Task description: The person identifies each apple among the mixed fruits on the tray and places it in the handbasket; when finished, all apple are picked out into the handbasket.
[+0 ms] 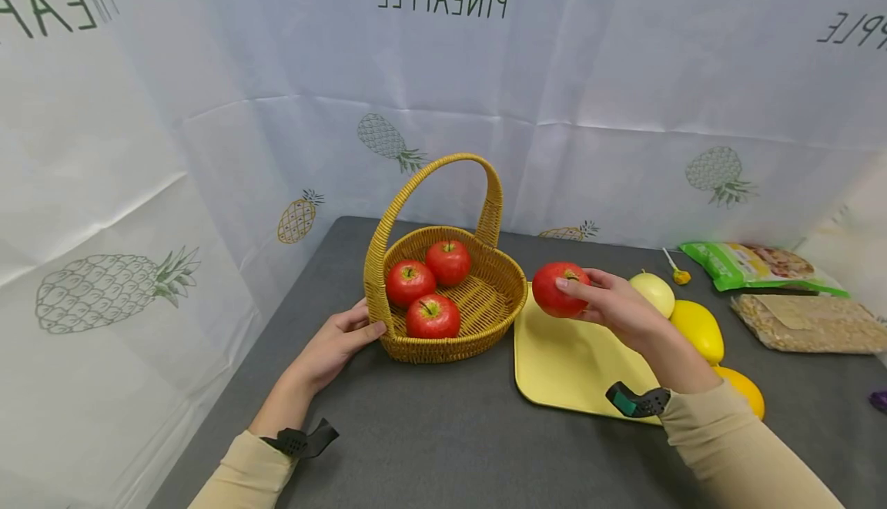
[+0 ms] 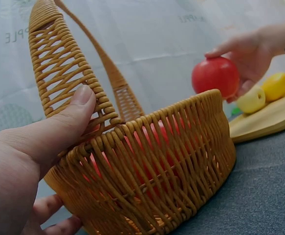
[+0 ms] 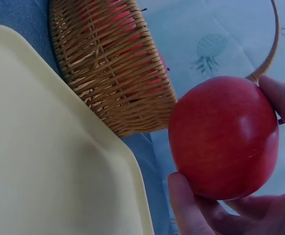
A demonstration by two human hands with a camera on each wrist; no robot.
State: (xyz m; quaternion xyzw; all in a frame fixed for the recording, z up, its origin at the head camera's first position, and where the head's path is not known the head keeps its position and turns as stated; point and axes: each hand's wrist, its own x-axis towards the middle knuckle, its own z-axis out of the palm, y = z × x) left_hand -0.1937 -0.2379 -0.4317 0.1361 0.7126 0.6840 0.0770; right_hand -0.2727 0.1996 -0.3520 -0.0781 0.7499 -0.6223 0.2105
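Note:
A woven yellow basket [image 1: 485, 324] [image 2: 181, 161] [image 3: 113, 78] with a tall handle stands on the grey table and holds three red apples [image 1: 431, 286]. My left hand [image 1: 343, 339] [image 2: 39, 142] rests against its left side, thumb on the handle's base. My right hand [image 1: 610, 305] [image 3: 220, 210] grips a fourth red apple [image 1: 554, 289] [image 2: 215, 76] [image 3: 225, 137] in the air just right of the basket, above the near corner of a pale yellow tray [image 1: 568, 363] [image 3: 39, 161].
Beyond the tray's right edge lie a pale apple [image 1: 654, 292], a yellow fruit [image 1: 698, 329] and an orange one [image 1: 744, 390]. Further right sit a green snack bag [image 1: 755, 266] and a clear packet [image 1: 804, 323]. A pineapple-print cloth backs the table.

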